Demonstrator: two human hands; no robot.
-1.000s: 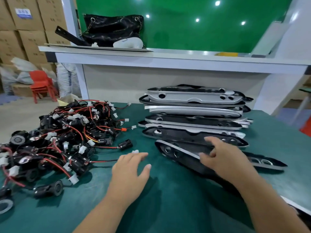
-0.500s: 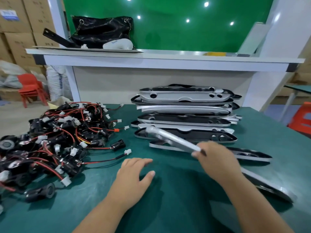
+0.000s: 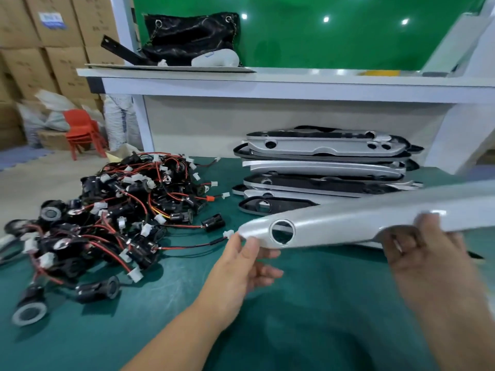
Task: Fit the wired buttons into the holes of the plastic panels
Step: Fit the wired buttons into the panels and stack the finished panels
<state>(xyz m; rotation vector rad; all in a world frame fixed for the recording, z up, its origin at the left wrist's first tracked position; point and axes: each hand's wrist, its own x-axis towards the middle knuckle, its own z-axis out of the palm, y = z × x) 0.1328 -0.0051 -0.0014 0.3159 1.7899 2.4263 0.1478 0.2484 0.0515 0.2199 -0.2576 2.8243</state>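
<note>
A long silver plastic panel (image 3: 356, 223) with a round hole near its left end hangs above the green table. My right hand (image 3: 426, 253) grips it from below near the middle, fingertips curled over its top edge. My left hand (image 3: 246, 261) holds the panel's left tip, thumb on its face and fingers underneath. A tangled pile of black wired buttons (image 3: 112, 210) with red wires and white plugs lies at the left. A stack of several more panels (image 3: 321, 167) sits behind the held one.
A white shelf (image 3: 294, 84) runs across the back above the table, carrying a black bag (image 3: 190, 36). Cardboard boxes (image 3: 45, 41) and a red chair (image 3: 83, 129) stand at the far left. The green table (image 3: 294, 317) surface lies below my hands.
My right hand lifted the panel off the stack and swung it silver face up toward me. My left hand rose from the table and took the panel's left end.
</note>
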